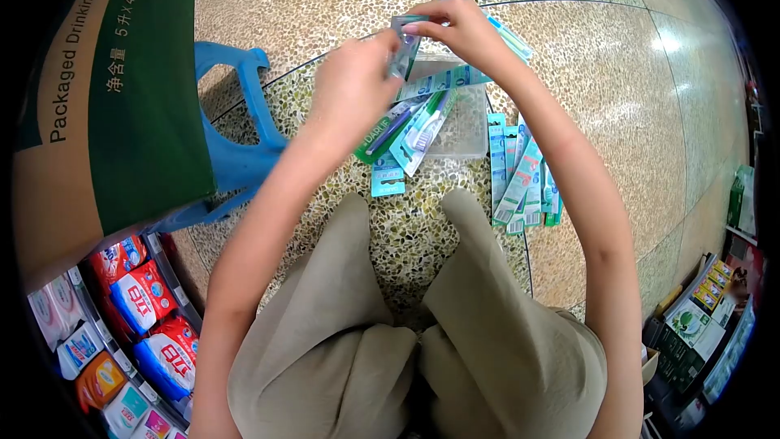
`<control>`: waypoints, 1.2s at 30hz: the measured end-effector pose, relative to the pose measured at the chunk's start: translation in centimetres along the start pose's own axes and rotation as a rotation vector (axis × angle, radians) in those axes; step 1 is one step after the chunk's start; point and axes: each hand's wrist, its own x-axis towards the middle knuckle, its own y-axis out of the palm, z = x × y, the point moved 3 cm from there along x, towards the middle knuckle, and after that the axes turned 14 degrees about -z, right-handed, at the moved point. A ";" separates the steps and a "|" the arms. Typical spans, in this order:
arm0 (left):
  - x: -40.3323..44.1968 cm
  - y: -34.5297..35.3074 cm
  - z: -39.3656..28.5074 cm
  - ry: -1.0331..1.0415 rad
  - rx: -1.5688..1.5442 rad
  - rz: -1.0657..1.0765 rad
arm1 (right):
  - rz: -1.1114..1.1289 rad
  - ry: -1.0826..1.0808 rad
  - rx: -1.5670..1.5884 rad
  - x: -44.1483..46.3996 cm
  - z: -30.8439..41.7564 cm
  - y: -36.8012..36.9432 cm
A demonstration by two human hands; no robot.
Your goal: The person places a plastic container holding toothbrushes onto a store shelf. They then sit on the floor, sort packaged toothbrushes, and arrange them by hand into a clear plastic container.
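Note:
My left hand [357, 73] and my right hand [457, 26] meet above a clear plastic box [467, 134] on the floor. Between them they grip a toothbrush package [408, 45] by its upper part; the left fingers are blurred. Below, several green and blue toothbrush packages [420, 136] lie across the box's left side, one showing a white brush head. A small blue package [387, 180] rests on the floor in front of them. To the right of the box lies a pile of several more toothbrush packages [520, 179]. Another package [509, 35] lies behind my right wrist.
A blue plastic stool [252, 97] stands at the left, with a green and brown carton [146, 89] over it. Shelves of red and white packs [154, 301] fill the lower left. Boxed goods [699, 309] stand on shelves at the right. My knees [349, 276] frame the near floor.

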 end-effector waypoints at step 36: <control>2.8 0.9 4.2 0.276 -0.054 -0.407 | 0.042 0.250 -0.157 -10.0 -2.4 -7.8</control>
